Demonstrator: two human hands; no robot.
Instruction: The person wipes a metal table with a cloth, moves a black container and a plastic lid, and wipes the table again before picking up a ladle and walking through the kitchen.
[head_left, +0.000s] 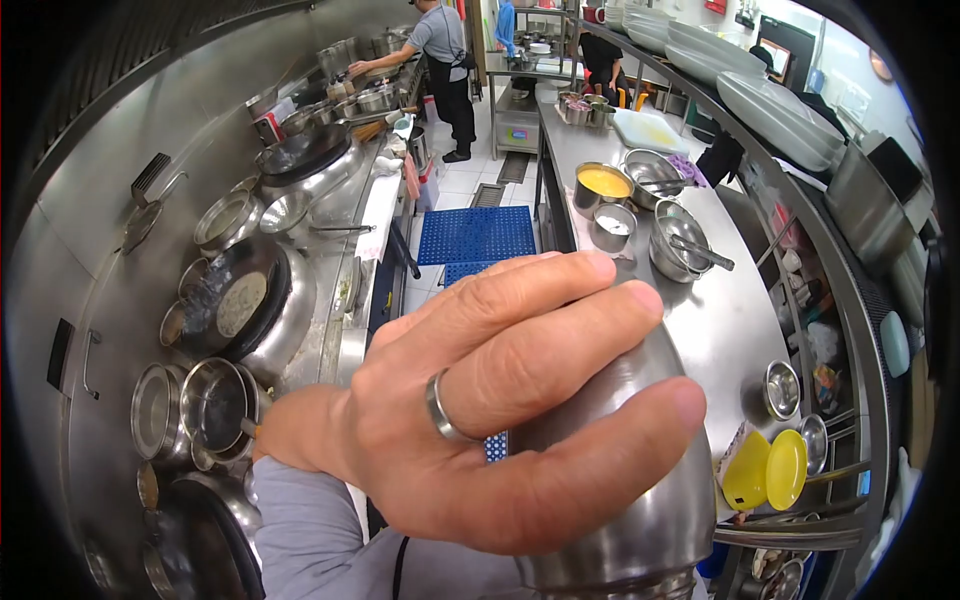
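My left hand (500, 400) fills the middle of the head view, very near the camera, with a ring on one finger. Its fingers reach to the right and curl over a rounded, brushed-steel vessel (640, 470). The vessel narrows towards the top and has ridges along its lower edge; much of it lies behind my fingers. A grey sleeve (310, 530) covers my forearm at lower left. My right hand does not show.
On the steel counter (715, 330) at right stand a pot of yellow liquid (604, 182), a small pot of white contents (612, 226), metal bowls (672, 245) and yellow dishes (786, 470). Woks (235, 300) line the left. A blue mat (478, 232) covers the aisle; a person (440, 60) stands beyond.
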